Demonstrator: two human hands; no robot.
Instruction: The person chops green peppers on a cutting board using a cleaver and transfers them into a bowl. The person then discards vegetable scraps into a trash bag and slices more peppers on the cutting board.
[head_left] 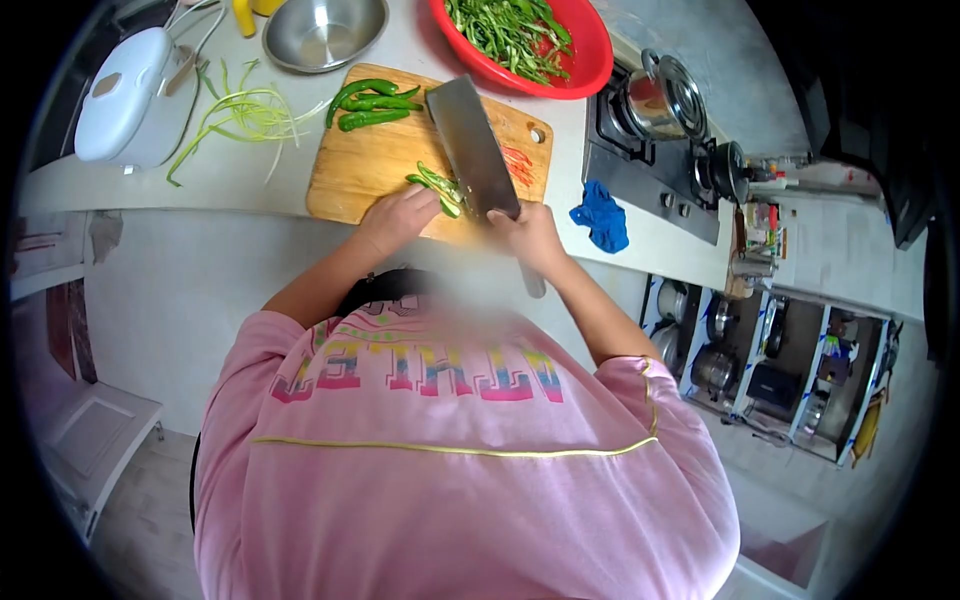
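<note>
My right hand point(530, 236) is wrapped round the handle of a broad cleaver point(472, 145), whose blade lies over the wooden cutting board point(340, 190). Beside the blade, my left hand point(402, 217) has its fingers bent together on cut green pepper point(437, 183) near the board's front edge. Several whole green peppers point(372, 104) rest at the back left of the board. Red pepper strips point(518, 165) lie to the right of the blade.
Behind the board are a metal bowl point(325, 35) and a red basin point(590, 60) of sliced green peppers. Scallions point(240, 115) and a white appliance point(130, 100) are at left. A blue cloth point(601, 216) and a stove with a pot point(665, 97) are at right.
</note>
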